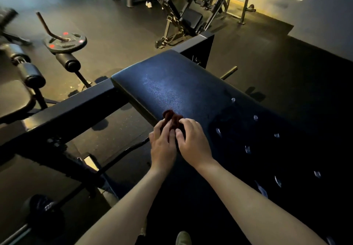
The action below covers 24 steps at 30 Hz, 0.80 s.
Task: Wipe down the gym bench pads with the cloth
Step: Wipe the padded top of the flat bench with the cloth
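With the left hand point(162, 146) and right hand point(193, 141) both curled onto the bunched dark-red cloth point(172, 117) near the padded surface's point(172, 84) left edge, best flatten it first, then push long overlapping strokes toward the far end.

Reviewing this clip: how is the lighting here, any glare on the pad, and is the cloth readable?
Head view: dim overall; a soft sheen sits on the bench pad beyond the hands, while its near right side falls almost black. Head view: the dark cloth, held by left hand and right hand, barely separates from the pad. Head view: edges bow from the wide lens.
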### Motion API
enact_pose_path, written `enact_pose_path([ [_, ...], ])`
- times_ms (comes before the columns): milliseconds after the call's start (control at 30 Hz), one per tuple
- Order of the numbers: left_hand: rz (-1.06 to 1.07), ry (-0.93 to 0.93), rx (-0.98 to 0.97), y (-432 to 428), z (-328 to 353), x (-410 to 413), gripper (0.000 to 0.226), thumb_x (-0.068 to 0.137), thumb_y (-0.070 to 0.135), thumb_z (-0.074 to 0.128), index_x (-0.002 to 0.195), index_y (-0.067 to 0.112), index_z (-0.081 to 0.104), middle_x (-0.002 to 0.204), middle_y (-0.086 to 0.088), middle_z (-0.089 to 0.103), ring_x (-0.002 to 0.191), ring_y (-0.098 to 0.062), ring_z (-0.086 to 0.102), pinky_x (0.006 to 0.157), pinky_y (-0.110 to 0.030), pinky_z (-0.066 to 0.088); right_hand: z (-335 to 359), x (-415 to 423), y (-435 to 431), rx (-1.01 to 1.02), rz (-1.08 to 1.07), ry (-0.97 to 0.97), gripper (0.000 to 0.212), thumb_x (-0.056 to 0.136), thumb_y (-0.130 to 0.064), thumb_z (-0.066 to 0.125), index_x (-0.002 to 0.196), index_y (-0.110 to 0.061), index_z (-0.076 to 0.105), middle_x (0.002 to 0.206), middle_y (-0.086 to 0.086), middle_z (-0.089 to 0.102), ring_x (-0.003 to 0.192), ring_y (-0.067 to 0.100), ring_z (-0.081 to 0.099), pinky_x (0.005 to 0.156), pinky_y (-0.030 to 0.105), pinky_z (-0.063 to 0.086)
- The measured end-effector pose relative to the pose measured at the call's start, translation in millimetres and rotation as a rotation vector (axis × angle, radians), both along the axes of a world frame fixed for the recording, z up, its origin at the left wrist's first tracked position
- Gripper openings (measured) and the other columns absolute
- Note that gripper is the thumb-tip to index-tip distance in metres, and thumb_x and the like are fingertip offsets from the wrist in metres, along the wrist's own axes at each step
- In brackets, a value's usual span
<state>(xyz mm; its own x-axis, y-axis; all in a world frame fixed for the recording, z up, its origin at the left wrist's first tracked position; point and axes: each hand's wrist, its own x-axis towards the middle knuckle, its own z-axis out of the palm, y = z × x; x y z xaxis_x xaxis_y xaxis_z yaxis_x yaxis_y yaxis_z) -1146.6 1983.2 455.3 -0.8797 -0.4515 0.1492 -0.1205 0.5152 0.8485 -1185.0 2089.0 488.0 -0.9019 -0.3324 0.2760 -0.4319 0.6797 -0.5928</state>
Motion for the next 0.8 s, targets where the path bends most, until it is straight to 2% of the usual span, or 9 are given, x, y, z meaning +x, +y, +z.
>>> enact_pose_path([
  [100, 0.026, 0.034, -0.057, -11.1, 1.2, -5.6, 0.033, 0.103, 0.019, 0.051, 0.134, 0.025, 0.062, 0.142, 0.008, 0.046, 0.12, -0.015, 0.038, 0.099, -0.001, 0.019, -3.2, -0.4, 3.2, 0.002, 0.028, 0.033, 0.032, 0.096, -0.024, 0.054, 0.125, -0.01, 0.057, 0.127, 0.005, 0.057, 0.119, 0.021, 0.048, 0.102, 0.031, 0.039],
  [133, 0.067, 0.031, -0.06, -19.8, 2.3, -12.0, 0.033, 0.103, 0.018, 0.051, 0.133, 0.023, 0.063, 0.141, 0.005, 0.047, 0.122, -0.018, 0.04, 0.1, -0.001, 0.018, -3.2, -1.2, 2.6, 0.021, 0.052, 0.046, 0.034, 0.096, -0.024, 0.054, 0.127, -0.01, 0.057, 0.128, 0.005, 0.057, 0.121, 0.021, 0.048, 0.104, 0.033, 0.04],
  [267, 0.202, -0.054, 0.046, -35.8, 5.1, -38.7, 0.038, 0.106, 0.025, 0.044, 0.143, 0.025, 0.054, 0.154, 0.0, 0.036, 0.135, -0.026, 0.031, 0.109, -0.021, 0.015, -3.8, -3.1, -2.8, 0.098, 0.118, 0.098, 0.041, 0.097, -0.028, 0.052, 0.136, -0.015, 0.054, 0.133, 0.002, 0.057, 0.127, 0.02, 0.048, 0.11, 0.037, 0.038],
  [400, 0.12, 0.009, 0.048, -12.6, -0.9, -22.6, 0.04, 0.107, 0.024, 0.043, 0.145, 0.033, 0.051, 0.154, 0.009, 0.034, 0.123, -0.016, 0.029, 0.109, -0.023, 0.021, -2.9, -3.9, -2.9, 0.042, 0.095, 0.066, 0.041, 0.097, -0.027, 0.052, 0.135, -0.013, 0.055, 0.134, 0.003, 0.056, 0.127, 0.019, 0.048, 0.109, 0.036, 0.039],
  [500, 0.071, 0.04, 0.024, 1.5, -9.0, 1.9, 0.042, 0.106, 0.022, 0.045, 0.145, 0.037, 0.05, 0.148, 0.017, 0.036, 0.115, -0.007, 0.028, 0.102, -0.006, 0.019, -2.7, -2.7, -1.1, -0.003, 0.082, 0.076, 0.034, 0.097, -0.027, 0.052, 0.126, -0.012, 0.061, 0.125, 0.003, 0.059, 0.118, 0.019, 0.052, 0.1, 0.037, 0.046],
  [567, 0.043, 0.051, 0.009, 1.3, -9.1, 6.8, 0.042, 0.105, 0.021, 0.047, 0.144, 0.035, 0.053, 0.144, 0.015, 0.038, 0.119, -0.008, 0.032, 0.102, -0.002, 0.017, -2.9, -2.9, 0.5, -0.01, 0.077, 0.078, 0.032, 0.096, -0.026, 0.052, 0.123, -0.012, 0.062, 0.121, 0.002, 0.059, 0.113, 0.018, 0.054, 0.095, 0.036, 0.047],
  [667, 0.099, 0.072, -0.01, -20.3, -6.9, -10.0, 0.038, 0.103, 0.013, 0.051, 0.138, 0.024, 0.06, 0.142, 0.002, 0.045, 0.128, -0.02, 0.041, 0.108, -0.01, 0.021, -5.3, -3.5, -1.8, 0.038, 0.103, 0.115, 0.035, 0.096, -0.027, 0.052, 0.127, -0.014, 0.062, 0.123, 0.002, 0.061, 0.116, 0.02, 0.055, 0.098, 0.037, 0.047],
  [733, 0.181, 0.044, 0.034, -34.0, -2.1, -26.1, 0.037, 0.103, 0.013, 0.049, 0.138, 0.018, 0.059, 0.145, -0.005, 0.044, 0.134, -0.026, 0.04, 0.11, -0.018, 0.019, -7.1, -2.9, -3.2, 0.06, 0.125, 0.145, 0.037, 0.095, -0.027, 0.051, 0.128, -0.015, 0.063, 0.123, 0.0, 0.064, 0.118, 0.02, 0.055, 0.101, 0.038, 0.047],
  [800, 0.224, 0.012, 0.087, -30.6, 1.0, -33.4, 0.037, 0.105, 0.019, 0.046, 0.14, 0.019, 0.057, 0.149, -0.004, 0.041, 0.135, -0.025, 0.035, 0.109, -0.02, 0.016, -6.3, -2.8, -2.5, 0.039, 0.114, 0.12, 0.035, 0.095, -0.025, 0.053, 0.127, -0.016, 0.064, 0.121, -0.002, 0.066, 0.119, 0.019, 0.054, 0.102, 0.037, 0.046],
])
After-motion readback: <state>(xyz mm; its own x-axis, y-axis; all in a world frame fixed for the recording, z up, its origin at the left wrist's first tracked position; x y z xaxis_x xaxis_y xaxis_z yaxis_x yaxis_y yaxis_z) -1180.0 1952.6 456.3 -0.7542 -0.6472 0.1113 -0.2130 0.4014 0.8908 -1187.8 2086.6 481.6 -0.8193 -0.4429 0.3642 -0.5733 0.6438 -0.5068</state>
